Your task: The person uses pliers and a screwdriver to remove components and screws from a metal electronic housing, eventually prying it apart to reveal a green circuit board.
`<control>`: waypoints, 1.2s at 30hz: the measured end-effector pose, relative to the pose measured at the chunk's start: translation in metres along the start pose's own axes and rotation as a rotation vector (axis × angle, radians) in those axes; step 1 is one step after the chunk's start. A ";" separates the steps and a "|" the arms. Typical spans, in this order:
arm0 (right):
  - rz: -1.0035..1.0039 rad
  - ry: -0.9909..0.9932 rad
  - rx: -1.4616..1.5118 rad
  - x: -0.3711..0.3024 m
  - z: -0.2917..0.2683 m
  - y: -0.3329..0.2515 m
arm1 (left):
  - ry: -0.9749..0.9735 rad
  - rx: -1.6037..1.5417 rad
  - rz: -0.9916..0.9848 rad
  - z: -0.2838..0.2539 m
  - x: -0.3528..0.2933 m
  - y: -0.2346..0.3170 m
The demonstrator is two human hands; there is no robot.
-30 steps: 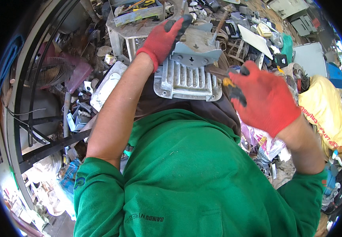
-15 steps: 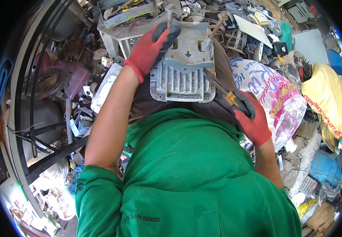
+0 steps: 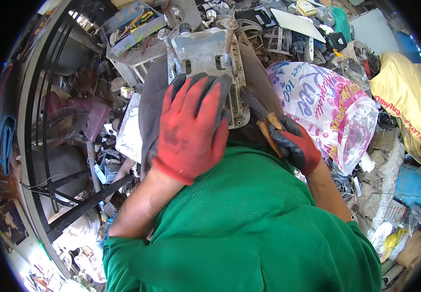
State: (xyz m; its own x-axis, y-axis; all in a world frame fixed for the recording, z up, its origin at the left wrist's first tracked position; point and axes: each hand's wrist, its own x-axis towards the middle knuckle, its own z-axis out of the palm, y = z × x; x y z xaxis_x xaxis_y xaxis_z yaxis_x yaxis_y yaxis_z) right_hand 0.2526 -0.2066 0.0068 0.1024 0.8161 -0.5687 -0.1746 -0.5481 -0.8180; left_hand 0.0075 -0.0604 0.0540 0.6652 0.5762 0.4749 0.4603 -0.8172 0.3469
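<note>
A grey cast-metal housing (image 3: 201,47) with a bracket plate rests across my lap. Two long bolts stand up from it, a left bolt (image 3: 170,47) that leans and a right bolt (image 3: 229,43). My left hand (image 3: 189,127), in a red and black glove, lies over the near part of the housing with its fingers stretched out; it hides the ribbed section beneath. Beside the housing's right edge, my gloved right hand (image 3: 300,146) grips pliers (image 3: 267,135) with worn orange handles. Their dark jaws point up and left toward the housing.
A small grey stand (image 3: 132,61) bearing a tool tray (image 3: 137,31) is beyond my left knee. To the right lie a printed plastic bag (image 3: 312,104) and a yellow sack (image 3: 405,97). A black metal frame (image 3: 91,202) runs along the left. Mixed scrap surrounds me.
My left hand has let go of the left bolt and come down flat over the near part of the housing. The housing has shifted slightly left. The pliers' handles now show spread apart in my right hand.
</note>
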 end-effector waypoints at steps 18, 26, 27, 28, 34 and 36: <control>-0.290 -0.070 0.216 -0.038 -0.009 0.001 | -0.183 -0.242 0.226 -0.027 0.066 -0.076; -0.323 -0.133 0.053 -0.049 -0.001 -0.007 | -0.279 -0.142 0.147 -0.021 0.064 -0.082; -0.317 -0.126 0.060 -0.047 0.000 -0.006 | -0.271 -0.195 0.078 -0.014 0.067 -0.086; -0.312 -0.121 0.067 -0.046 0.000 -0.006 | -0.263 -0.246 0.008 -0.006 0.068 -0.091; -0.290 -0.051 0.153 -0.038 0.000 -0.007 | 0.056 -0.691 -0.193 0.029 0.051 -0.139; -0.306 -0.033 0.161 -0.035 -0.001 -0.006 | 0.132 -0.849 -0.337 0.030 0.044 -0.151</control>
State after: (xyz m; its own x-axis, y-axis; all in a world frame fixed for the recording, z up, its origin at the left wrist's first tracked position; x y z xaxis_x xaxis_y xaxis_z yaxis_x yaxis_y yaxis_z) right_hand 0.2513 -0.2319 0.0311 0.1429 0.9450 -0.2940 -0.2933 -0.2433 -0.9245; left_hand -0.0153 0.0880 -0.0023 0.4782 0.8211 0.3116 -0.0030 -0.3533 0.9355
